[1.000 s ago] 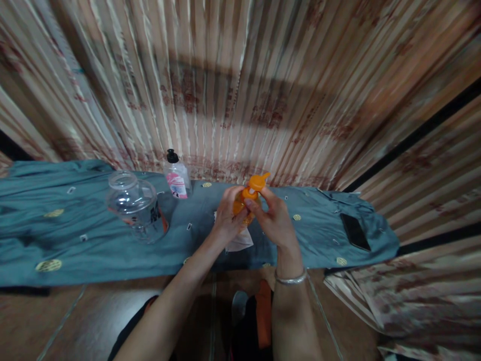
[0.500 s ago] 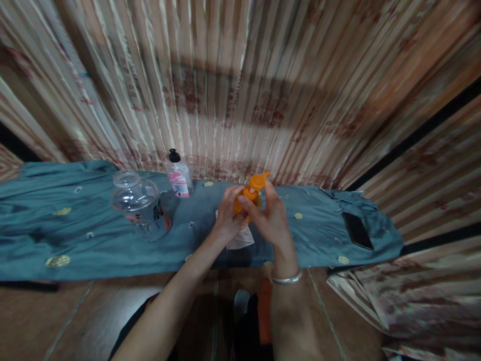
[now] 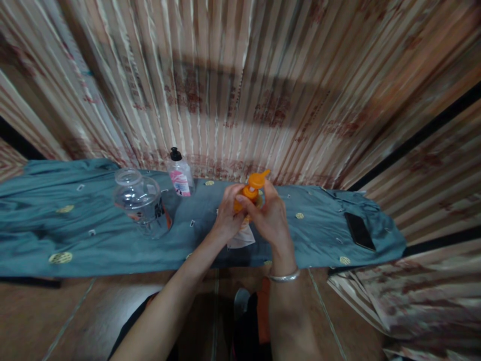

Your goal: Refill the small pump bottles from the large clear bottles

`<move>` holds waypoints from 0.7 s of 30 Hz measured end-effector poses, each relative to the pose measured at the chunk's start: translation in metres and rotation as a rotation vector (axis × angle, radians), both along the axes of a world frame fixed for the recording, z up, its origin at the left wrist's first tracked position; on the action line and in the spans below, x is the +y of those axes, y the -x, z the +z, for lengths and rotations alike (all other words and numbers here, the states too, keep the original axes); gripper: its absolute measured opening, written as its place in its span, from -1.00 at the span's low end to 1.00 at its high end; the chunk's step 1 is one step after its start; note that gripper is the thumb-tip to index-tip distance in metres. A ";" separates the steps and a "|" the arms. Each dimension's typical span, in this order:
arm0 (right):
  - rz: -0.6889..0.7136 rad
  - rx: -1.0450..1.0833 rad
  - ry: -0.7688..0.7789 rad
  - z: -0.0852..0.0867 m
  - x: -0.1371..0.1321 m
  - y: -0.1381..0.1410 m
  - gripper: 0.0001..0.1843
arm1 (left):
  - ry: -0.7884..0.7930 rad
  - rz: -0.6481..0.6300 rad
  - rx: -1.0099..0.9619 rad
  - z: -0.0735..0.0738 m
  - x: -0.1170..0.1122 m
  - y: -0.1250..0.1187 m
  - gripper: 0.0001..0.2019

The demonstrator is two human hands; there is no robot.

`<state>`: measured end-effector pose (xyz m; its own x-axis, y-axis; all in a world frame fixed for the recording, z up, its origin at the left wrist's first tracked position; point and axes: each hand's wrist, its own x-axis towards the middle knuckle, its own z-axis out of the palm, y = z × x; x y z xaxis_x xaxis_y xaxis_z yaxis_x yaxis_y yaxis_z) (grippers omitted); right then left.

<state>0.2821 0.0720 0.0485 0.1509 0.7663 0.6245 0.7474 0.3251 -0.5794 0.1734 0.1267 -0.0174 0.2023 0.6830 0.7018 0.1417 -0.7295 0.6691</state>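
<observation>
The only letter I can make out is a bold black M (image 3: pixel 160 207) on the side of the clear jar (image 3: pixel 142 204). The pink-and-white label (image 3: pixel 181 182) on the black-capped bottle (image 3: pixel 182 173) carries print too small to read, and the reddish marks (image 3: pixel 273 108) on the curtain (image 3: pixel 210 40) blur from here.

Smooth plastic pump head (image 3: pixel 258 180), glossy clear-plastic jar (image 3: pixel 140 198), rumpled satiny cloth (image 3: pixel 317 225), shiny metal bangle (image 3: pixel 284 277).

A home, it seems — patterned curtains (image 3: pixel 210 95) beyond the fingers (image 3: pixel 271 196), a cloth-draped counter (image 3: pixel 319 233) under them, tiled floor (image 3: pixel 71 311) below.
</observation>
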 end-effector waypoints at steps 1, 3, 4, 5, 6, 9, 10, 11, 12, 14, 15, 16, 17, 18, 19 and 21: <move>0.035 -0.005 0.007 0.001 -0.001 -0.002 -0.66 | 0.003 -0.004 0.001 0.001 -0.001 0.000 -0.66; 0.075 -0.020 0.021 0.001 -0.002 -0.005 -0.70 | 0.006 -0.013 0.000 0.002 -0.002 -0.001 -0.65; 0.079 -0.026 0.027 0.001 -0.001 -0.006 -0.70 | 0.007 -0.016 -0.002 0.002 -0.003 -0.002 -0.64; 0.072 -0.031 0.030 0.000 -0.001 -0.006 -0.69 | 0.009 -0.018 -0.004 0.002 -0.003 -0.002 -0.62; 0.057 -0.033 0.028 -0.001 0.000 -0.006 -0.69 | 0.010 -0.019 -0.005 0.002 -0.003 -0.003 -0.59; -0.001 -0.031 0.008 -0.004 0.004 -0.002 -0.68 | 0.022 -0.013 -0.009 0.001 -0.002 -0.003 -0.51; -0.022 -0.026 -0.002 -0.006 0.005 0.000 -0.67 | 0.028 -0.010 -0.010 0.000 -0.002 -0.003 -0.50; -0.042 -0.020 -0.015 -0.007 0.006 0.002 -0.67 | 0.033 -0.007 -0.011 0.000 -0.001 -0.003 -0.51; -0.061 -0.015 -0.031 -0.008 0.007 0.005 -0.66 | 0.038 -0.004 -0.011 0.000 -0.001 -0.002 -0.51; -0.090 -0.006 -0.068 -0.009 0.008 0.009 -0.66 | 0.049 -0.002 -0.011 0.000 0.000 -0.002 -0.51; -0.103 -0.002 -0.085 -0.010 0.008 0.011 -0.66 | 0.054 -0.001 -0.012 0.000 0.000 -0.002 -0.51; -0.112 0.002 -0.097 -0.010 0.009 0.012 -0.67 | 0.060 0.001 -0.012 0.000 0.000 -0.002 -0.51; -0.116 0.006 -0.100 -0.011 0.009 0.013 -0.68 | 0.066 0.002 -0.011 0.001 -0.001 -0.001 -0.50; -0.114 0.009 -0.094 -0.011 0.009 0.013 -0.69 | 0.074 0.004 -0.010 0.001 -0.001 -0.001 -0.49; -0.107 0.011 -0.083 -0.012 0.009 0.012 -0.69 | 0.082 0.006 -0.009 0.002 -0.001 -0.001 -0.47; -0.072 0.015 -0.068 -0.012 0.009 0.010 -0.70 | 0.102 0.012 -0.005 0.003 -0.002 0.000 -0.41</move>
<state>0.2725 0.0810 0.0362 0.2136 0.7093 0.6717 0.7617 0.3097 -0.5692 0.1735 0.1247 -0.0146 0.1907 0.7534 0.6292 0.1464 -0.6557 0.7407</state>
